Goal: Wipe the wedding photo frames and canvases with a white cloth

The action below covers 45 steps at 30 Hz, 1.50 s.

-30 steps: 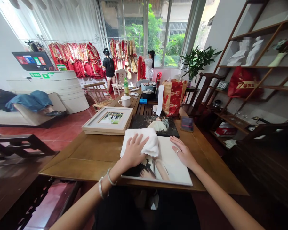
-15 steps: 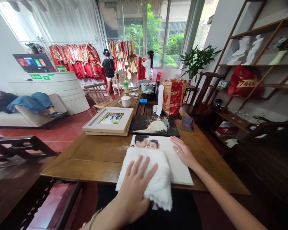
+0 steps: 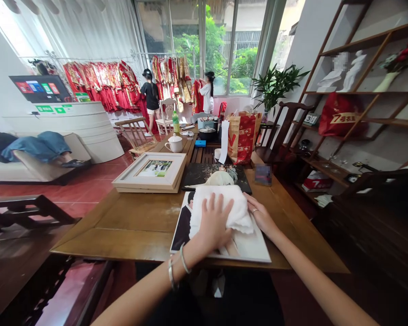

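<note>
A photo panel (image 3: 182, 232) showing a couple lies at the front edge of the wooden table (image 3: 122, 226). A white cloth (image 3: 236, 201) covers the upper middle of it. Spread flat on the cloth is my left hand (image 3: 213, 221), its fingers apart; two bracelets circle that wrist. My right hand (image 3: 263, 218) rests along the panel's right edge, fingers stretched out and a ring on one. The thumb side of this hand lies close to the cloth. Just behind is a dark photo panel (image 3: 195, 177), its front partly hidden by the cloth.
Framed pictures (image 3: 149, 183) are stacked at the left, with a white lidded cup (image 3: 174, 144) behind. A red-and-brown paper bag (image 3: 241, 138) and a small dark block (image 3: 263, 174) stand to the right. Two people handle red garments (image 3: 102, 86) on racks at the back.
My left hand has slid the cloth forward, away from me, over the panel, uncovering its lower part. My right hand remains by the right edge, its fingers now lower along it.
</note>
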Available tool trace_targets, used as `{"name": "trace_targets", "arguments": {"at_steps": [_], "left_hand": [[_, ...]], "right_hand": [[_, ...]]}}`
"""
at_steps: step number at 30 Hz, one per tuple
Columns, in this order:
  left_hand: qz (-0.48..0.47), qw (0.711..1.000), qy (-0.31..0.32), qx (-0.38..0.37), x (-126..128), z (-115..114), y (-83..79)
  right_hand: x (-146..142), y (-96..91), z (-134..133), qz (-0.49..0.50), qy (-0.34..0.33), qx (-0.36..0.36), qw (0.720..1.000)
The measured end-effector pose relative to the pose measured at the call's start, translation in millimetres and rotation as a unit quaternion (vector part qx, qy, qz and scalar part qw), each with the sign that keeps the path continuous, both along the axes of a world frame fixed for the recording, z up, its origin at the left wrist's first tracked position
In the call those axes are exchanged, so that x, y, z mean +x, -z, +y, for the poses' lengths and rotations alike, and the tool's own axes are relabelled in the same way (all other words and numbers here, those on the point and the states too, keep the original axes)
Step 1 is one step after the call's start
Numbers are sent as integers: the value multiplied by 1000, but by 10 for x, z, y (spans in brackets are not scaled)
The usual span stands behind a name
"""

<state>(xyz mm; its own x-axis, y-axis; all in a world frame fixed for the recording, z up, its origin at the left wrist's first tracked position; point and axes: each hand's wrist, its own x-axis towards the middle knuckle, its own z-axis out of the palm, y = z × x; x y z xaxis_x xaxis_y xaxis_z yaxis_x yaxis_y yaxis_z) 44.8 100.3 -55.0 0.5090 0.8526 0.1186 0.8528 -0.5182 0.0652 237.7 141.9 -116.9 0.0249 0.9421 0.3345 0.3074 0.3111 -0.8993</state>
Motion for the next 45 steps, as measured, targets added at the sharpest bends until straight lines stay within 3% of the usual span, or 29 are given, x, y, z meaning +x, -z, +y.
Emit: {"name": "trace_targets", "arguments": {"at_steps": [5,8,10,13,19,23,27,30,34,37,40,45], "left_hand": [[-23,996,65,-60,60,-691,36],[-35,989,102,-101,81,-903,-21],[-37,989,100,-105,107,-886,-72],[-30,994,67,-85,189,-684,-128],[37,996,-23,-78,356,-149,-211],[58,996,-48,-42,319,41,-226],[64,997,-37,10,226,-58,-129],[60,998,-19,21,144,-386,2],[54,995,51,62,20,-953,202],[60,992,70,88,-61,-1151,290],[41,994,87,52,-108,-1032,240],[59,998,26,-8,-73,-429,-42]], "right_hand": [[-49,-168,-75,123,-8,-75,990],[-81,-253,-120,190,-31,-123,974],[-84,-274,-134,185,-57,-124,973],[-68,-264,-137,179,-71,-114,975],[-66,-199,-96,183,-33,-96,978],[-67,-164,-67,170,-7,-74,983],[-47,-140,-66,121,-27,-61,990],[-29,-109,-57,95,-21,-58,994],[-17,-51,-27,69,-13,-63,996],[-17,-19,-11,57,-9,-56,997],[-11,-9,-8,42,-8,-45,998],[9,1,-3,37,-9,-39,999]]}}
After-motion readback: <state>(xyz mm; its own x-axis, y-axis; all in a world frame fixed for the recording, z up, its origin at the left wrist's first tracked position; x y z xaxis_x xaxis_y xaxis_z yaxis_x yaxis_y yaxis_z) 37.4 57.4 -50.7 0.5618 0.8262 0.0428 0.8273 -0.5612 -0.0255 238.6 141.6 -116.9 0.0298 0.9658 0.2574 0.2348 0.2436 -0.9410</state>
